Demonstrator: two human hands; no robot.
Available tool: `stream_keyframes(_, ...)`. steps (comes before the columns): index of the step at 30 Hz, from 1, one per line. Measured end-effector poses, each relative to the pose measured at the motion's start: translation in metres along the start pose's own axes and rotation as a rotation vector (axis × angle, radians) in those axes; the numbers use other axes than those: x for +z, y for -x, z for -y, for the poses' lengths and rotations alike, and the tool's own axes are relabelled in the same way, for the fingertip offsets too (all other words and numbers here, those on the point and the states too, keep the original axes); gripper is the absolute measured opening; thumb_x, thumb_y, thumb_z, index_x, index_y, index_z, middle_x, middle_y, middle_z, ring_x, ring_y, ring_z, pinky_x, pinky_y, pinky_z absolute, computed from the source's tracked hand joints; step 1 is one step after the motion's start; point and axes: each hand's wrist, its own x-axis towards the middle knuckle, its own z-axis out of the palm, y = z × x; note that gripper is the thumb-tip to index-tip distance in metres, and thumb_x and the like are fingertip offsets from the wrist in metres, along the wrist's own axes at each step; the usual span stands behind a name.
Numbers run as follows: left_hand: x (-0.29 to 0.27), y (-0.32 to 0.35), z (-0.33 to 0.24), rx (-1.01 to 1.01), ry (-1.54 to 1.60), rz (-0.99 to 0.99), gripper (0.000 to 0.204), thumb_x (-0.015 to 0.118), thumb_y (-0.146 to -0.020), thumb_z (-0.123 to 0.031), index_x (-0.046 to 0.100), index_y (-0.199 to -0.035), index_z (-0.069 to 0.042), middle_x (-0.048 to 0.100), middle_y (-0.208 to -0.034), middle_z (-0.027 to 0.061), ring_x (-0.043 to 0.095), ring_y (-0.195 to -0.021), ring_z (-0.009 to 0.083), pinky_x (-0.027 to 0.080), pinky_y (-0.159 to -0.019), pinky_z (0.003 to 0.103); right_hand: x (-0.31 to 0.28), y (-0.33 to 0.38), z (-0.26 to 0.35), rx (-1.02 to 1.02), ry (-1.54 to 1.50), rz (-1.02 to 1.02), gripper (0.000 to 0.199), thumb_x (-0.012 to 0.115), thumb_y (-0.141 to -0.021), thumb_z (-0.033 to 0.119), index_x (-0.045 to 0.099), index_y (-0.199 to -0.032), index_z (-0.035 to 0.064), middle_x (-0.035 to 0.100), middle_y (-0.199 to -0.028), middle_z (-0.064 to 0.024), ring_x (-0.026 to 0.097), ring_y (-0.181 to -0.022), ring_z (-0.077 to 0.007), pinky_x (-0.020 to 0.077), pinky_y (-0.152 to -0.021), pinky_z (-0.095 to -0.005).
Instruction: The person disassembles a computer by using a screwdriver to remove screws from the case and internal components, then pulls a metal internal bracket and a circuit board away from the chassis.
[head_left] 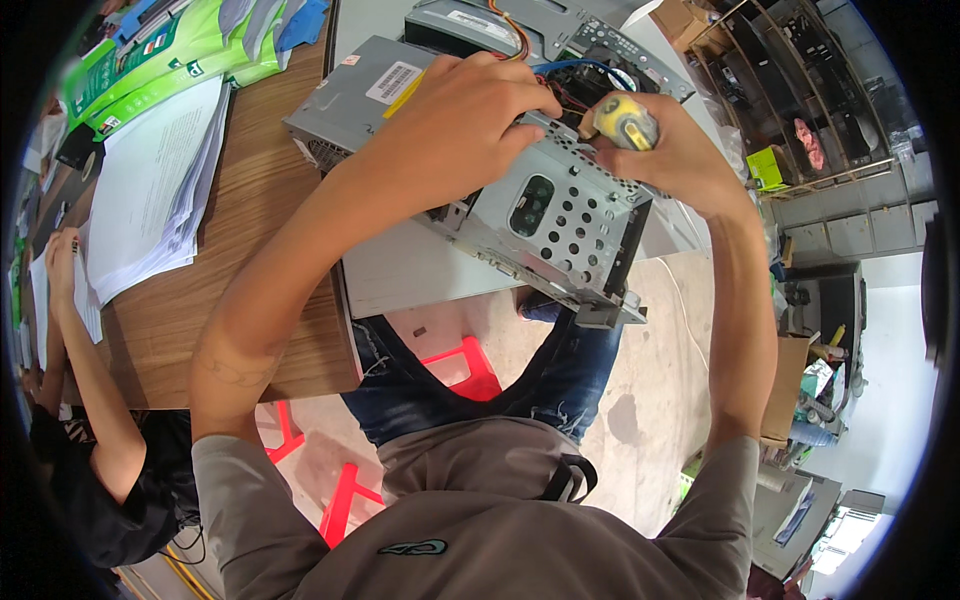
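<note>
An opened grey metal computer case [600, 225] lies tilted across the table edge, its perforated panel facing up. My left hand [465, 125] reaches over it, with curled fingers gripping the upper edge of that panel. In my right hand [675, 150] is a screwdriver [625, 122] with a yellow and dark handle, its butt end turned up. The screwdriver's tip is hidden. Thin coloured wires [575, 70] run inside the case between my hands. Beside my left wrist sits a grey metal box [340, 95] with a white label and a yellow strip.
Stacked papers [160, 190] and green packages [170, 70] lie on the wooden table [255, 190] at left. Another person's hand [62, 265] touches the papers. Red stools [470, 370] stand below the table. A shelving rack [790, 90] is at the far right, with a cardboard box [785, 390] nearer.
</note>
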Motion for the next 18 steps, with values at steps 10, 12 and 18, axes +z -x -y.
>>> stream_keyframes(10, -0.007, 0.001, -0.004, -0.065, 0.002, 0.049, 0.025, 0.063, -0.097, -0.022, 0.07, -0.118, -0.01, 0.065, -0.128, 0.0119, 0.052, -0.132, 0.0302, 0.034, -0.112, 0.044, 0.006, 0.003, 0.004, -0.027, -0.074, -0.017, 0.025, 0.069, -0.077, 0.002, 0.07, -0.101, -0.0024, 0.069, -0.089, -0.0033, 0.059, -0.084, -0.0083, 0.0495, -0.08, -0.0265)
stream_keyframes(12, -0.005, 0.001, -0.004, -0.053, -0.002, 0.049, 0.024, 0.063, -0.097, -0.021, 0.07, -0.118, -0.01, 0.065, -0.128, 0.0123, 0.052, -0.132, 0.0304, 0.034, -0.112, 0.044, 0.01, 0.005, -0.001, -0.067, -0.121, -0.043, 0.023, 0.07, -0.077, 0.002, 0.068, -0.099, -0.0039, 0.069, -0.088, -0.0039, 0.058, -0.083, -0.0086, 0.0502, -0.078, -0.0272)
stream_keyframes(18, -0.002, 0.002, -0.001, -0.057, 0.002, 0.037, 0.025, 0.063, -0.098, -0.021, 0.069, -0.12, -0.011, 0.065, -0.127, 0.0123, 0.052, -0.131, 0.0316, 0.033, -0.112, 0.045, 0.016, 0.004, -0.006, -0.162, 0.053, -0.149, 0.023, 0.073, -0.076, 0.003, 0.068, -0.099, -0.0012, 0.068, -0.082, -0.0107, 0.062, -0.075, -0.0164, 0.0509, -0.074, -0.0326)
